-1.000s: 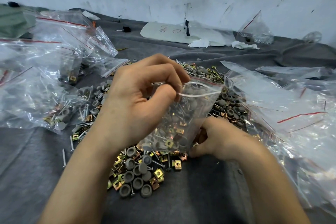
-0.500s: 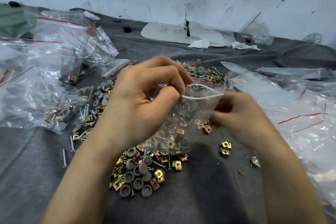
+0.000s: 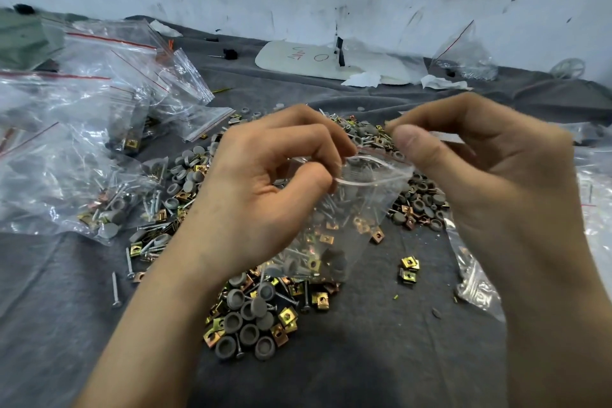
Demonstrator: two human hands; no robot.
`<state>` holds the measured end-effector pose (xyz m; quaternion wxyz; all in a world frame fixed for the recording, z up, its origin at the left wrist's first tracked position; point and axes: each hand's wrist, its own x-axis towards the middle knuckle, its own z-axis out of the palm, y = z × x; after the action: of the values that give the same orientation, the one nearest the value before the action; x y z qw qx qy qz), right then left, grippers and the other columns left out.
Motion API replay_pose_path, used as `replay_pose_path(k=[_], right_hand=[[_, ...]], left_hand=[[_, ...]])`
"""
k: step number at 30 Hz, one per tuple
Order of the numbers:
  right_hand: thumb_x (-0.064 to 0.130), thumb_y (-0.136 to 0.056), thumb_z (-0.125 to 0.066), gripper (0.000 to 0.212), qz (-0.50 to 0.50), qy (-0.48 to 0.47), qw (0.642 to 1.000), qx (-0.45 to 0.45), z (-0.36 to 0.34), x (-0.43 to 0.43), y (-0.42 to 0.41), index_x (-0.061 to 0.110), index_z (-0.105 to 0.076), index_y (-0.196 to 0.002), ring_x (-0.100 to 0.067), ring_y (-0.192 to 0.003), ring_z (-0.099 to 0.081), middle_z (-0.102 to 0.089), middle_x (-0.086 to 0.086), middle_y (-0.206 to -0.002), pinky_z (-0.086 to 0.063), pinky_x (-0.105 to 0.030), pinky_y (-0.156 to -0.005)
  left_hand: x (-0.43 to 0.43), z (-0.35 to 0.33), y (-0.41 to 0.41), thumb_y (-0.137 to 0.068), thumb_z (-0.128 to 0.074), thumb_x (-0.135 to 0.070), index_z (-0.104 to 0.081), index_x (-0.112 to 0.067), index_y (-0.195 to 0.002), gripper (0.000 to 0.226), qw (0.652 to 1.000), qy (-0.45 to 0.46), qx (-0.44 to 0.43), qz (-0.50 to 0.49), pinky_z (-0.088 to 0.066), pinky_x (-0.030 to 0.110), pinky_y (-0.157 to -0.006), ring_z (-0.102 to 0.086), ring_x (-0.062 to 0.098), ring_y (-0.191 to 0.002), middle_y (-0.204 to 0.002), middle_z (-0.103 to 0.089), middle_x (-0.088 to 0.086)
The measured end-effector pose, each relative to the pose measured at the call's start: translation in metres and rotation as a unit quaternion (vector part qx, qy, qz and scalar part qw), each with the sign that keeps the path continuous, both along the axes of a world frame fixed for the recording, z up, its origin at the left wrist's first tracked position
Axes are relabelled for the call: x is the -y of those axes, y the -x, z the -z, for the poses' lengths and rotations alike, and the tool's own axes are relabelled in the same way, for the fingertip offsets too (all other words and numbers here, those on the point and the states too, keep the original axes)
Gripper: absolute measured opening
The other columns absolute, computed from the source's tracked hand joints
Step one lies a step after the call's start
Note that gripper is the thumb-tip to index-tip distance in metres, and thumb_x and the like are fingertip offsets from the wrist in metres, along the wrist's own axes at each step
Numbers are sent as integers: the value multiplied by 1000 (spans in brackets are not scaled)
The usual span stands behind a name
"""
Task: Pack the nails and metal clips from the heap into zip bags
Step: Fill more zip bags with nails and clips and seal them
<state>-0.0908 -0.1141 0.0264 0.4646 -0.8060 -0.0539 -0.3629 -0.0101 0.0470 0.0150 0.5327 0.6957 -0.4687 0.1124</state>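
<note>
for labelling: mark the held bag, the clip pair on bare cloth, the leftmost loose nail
bag (image 3: pixel 352 205), head view, clear front wall
clip pair (image 3: pixel 410 264), head view, upper clip's face
nail (image 3: pixel 115 286), head view, mid shaft

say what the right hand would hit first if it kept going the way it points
Likely the left hand, whose fingers pinch the rim of the zip bag: the right hand points left across its open mouth. Depth unclear.

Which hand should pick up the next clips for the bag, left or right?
Probably right. The left hand pinches the zip bag by its open mouth, holding it up. The right hand hovers beside it, with loose clips on the cloth below it.
</note>
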Motion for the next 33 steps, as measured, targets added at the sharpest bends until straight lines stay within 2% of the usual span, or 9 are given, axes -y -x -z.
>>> replay_pose_path(k=[5,8,11,13,16,22,27,30,33], right_hand=[[25,-85,-69,4,59,-50,997,-3,4,20,2,28,-70,-82,-15,-78,-67,-73,3,-83,-54,-29,-68],[26,-81,-70,5,95,-28,976,-195,20,39,-2,25,-68,-77,-11,-64,-61,-69,3,-70,-48,-28,-58],[19,-75,-80,15,77,80,856,-505,43,52,-9,18,-65,-75,-10,-63,-55,-61,6,-66,-44,-26,-59],[14,-69,-84,21,66,101,802,-585,52,53,-12,17,-64,-74,-17,-68,-56,-60,1,-69,-50,-34,-65],[12,-67,-85,23,65,121,799,-586,54,53,-15,17,-64,-72,-17,-67,-57,-61,1,-67,-51,-35,-69],[14,-72,-82,21,41,167,801,-574,55,51,-17,17,-61,-69,-11,-58,-51,-57,3,-63,-40,-23,-57],[15,-77,-77,19,54,174,807,-562,56,51,-19,20,-59,-73,-10,-62,-51,-57,4,-68,-37,-24,-56],[18,-78,-76,18,96,146,854,-490,54,48,-20,23,-60,-75,-11,-71,-53,-57,5,-73,-36,-19,-54],[20,-81,-75,13,91,152,895,-410,53,30,-30,27,-64,-79,-5,-67,-52,-57,10,-71,-33,-10,-51]], left_hand=[[-1,-1,1,-73,-41,-17,-58,-18,-64,19,1000,3,-6,0,-48,41,-63,-64,19,-84,-92,-68,0],[-1,-1,0,-72,-41,-18,-56,-21,-62,18,1000,1,-1,-7,-48,43,-66,-64,20,-85,-93,-68,-1],[-2,0,0,-72,-42,-19,-57,-19,-61,18,1000,2,-7,-11,-48,45,-67,-65,20,-85,-93,-68,-1],[-2,1,-1,-72,-42,-17,-57,-15,-60,19,1000,0,-4,-16,-48,43,-67,-64,19,-85,-92,-68,-1],[-2,1,-2,-72,-42,-16,-57,-14,-60,20,1000,3,1,-17,-47,40,-68,-63,18,-86,-92,-68,1],[-2,1,-2,-72,-42,-16,-56,-14,-60,19,1000,2,-1,-17,-49,40,-68,-64,19,-86,-93,-68,1],[-3,1,-3,-72,-41,-14,-57,-12,-62,19,1000,9,-6,-14,-51,41,-68,-64,20,-83,-92,-68,3],[-7,0,-7,-74,-45,-4,-57,-13,-64,17,999,21,-13,-21,-51,26,-67,-64,16,-82,-92,-67,2],[-12,-1,-9,-76,-43,-8,-58,-16,-68,19,998,34,17,-39,-48,22,-68,-62,12,-82,-92,-67,4]])
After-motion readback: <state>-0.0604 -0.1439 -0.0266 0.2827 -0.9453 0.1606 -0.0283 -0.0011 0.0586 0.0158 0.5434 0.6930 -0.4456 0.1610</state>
